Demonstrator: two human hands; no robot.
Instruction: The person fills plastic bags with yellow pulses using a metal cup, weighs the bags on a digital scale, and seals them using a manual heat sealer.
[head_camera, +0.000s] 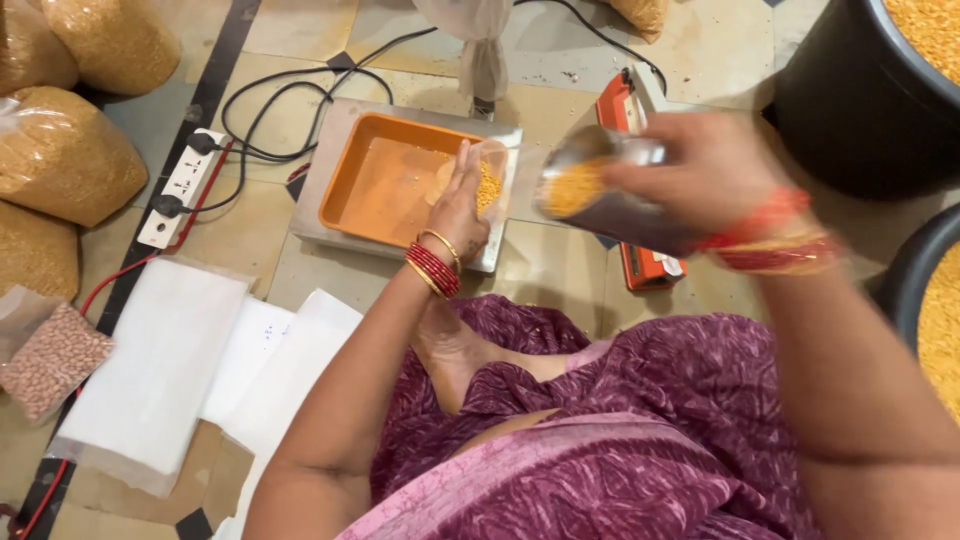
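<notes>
The person is sitting on the floor (300, 40), legs folded under a purple patterned garment (640, 420). The left hand (458, 205) is reaching forward over an orange tray (375, 185) and is pinching the mouth of a small clear bag (487, 180) between thumb and fingers; the bag is holding a little heap of yellow lentils and is standing in the tray's right end. The tray is lying on a flat steel scale (320, 200). The right hand (715, 170), blurred, is closing around a steel scoop (600, 190) filled with yellow lentils, tilting it toward the bag from just beside it, not touching it. Red and gold bangles are showing on both wrists.

Behind the scoop an orange heat sealer (640, 265) is lying on the floor. At the right, two dark tubs (850, 110) are holding more yellow lentils. To the left of the scale a white power strip (180, 185) with black cables is lying along a dark floor stripe. Near the left knee a stack of empty clear bags (150, 370) and white sheets are lying flat, with a small packet of peanuts (50, 360) beside them. Large filled sacks (60, 150) are piling up at the far left.
</notes>
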